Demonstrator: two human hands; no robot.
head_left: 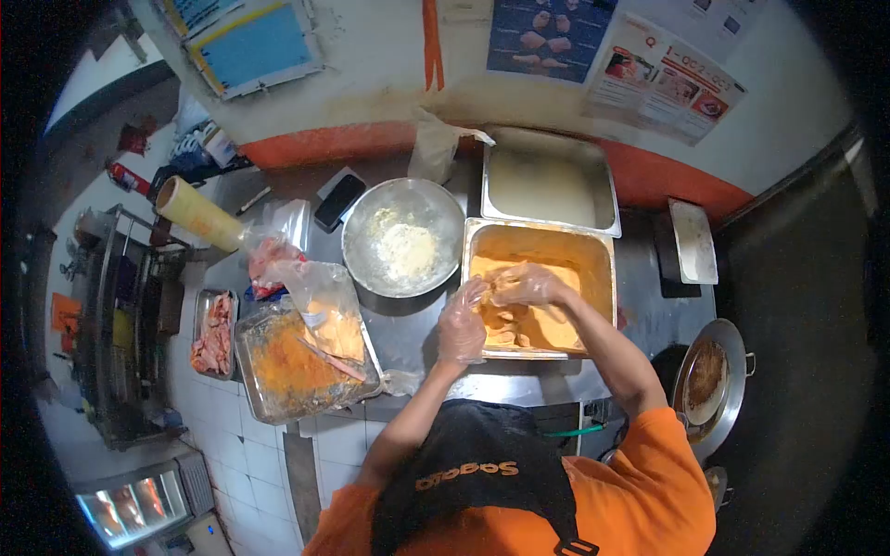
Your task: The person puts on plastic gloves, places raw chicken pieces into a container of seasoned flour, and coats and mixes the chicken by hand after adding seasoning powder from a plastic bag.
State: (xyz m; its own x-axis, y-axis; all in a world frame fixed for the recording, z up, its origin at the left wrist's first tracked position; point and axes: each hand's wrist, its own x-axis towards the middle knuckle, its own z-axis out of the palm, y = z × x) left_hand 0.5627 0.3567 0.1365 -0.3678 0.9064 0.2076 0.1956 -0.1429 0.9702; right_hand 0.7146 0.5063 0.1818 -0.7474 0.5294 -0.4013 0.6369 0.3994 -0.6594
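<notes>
Grip unclear: film-gloved left hand (pixel 462 326), right hand (pixel 527 284) at lumpy orange mix (pixel 545 324).

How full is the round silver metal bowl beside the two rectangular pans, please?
Partly full: the round silver metal bowl holds a loose, pale powder in its middle, with bare metal showing around it.

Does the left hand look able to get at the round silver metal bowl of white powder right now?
Likely yes: the left hand is at the left rim of the orange-coated rectangular metal pan, and the open-topped bowl sits close by, nothing visible between.
</notes>
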